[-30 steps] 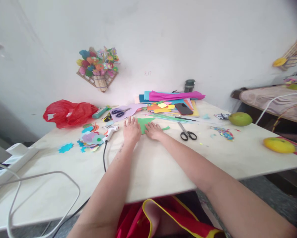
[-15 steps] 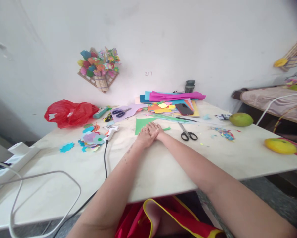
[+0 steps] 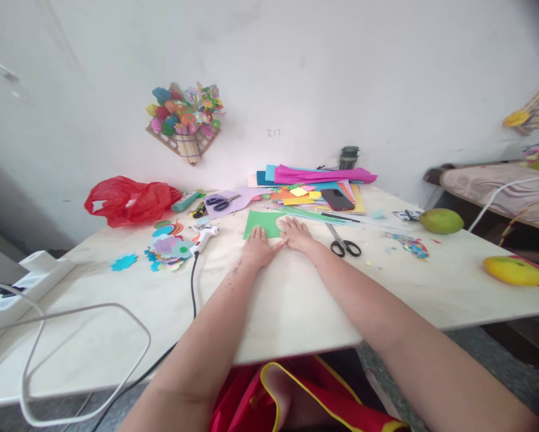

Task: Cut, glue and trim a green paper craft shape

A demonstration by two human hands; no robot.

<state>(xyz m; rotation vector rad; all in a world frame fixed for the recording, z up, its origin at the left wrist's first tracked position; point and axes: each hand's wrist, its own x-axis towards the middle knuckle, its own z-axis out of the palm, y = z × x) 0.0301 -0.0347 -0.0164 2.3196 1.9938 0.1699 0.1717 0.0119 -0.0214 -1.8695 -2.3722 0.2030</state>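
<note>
Resting flat, grasping nothing, the left hand (image 3: 259,248) overlaps the near edge of a green four-sided paper-like sheet (image 3: 264,219); the right hand (image 3: 298,235), likewise flattened, lies at its right

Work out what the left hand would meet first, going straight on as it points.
The left hand would first cross the green sheet, already partly under it; beyond, probably the lavender sheet, though depth is unclear.

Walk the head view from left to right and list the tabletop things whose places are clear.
White plastic power strip → blue scalloped cutout → white glue gun → green rectangular sheet → black-handled metal scissors → green oval fruit → yellow oval fruit.
</note>
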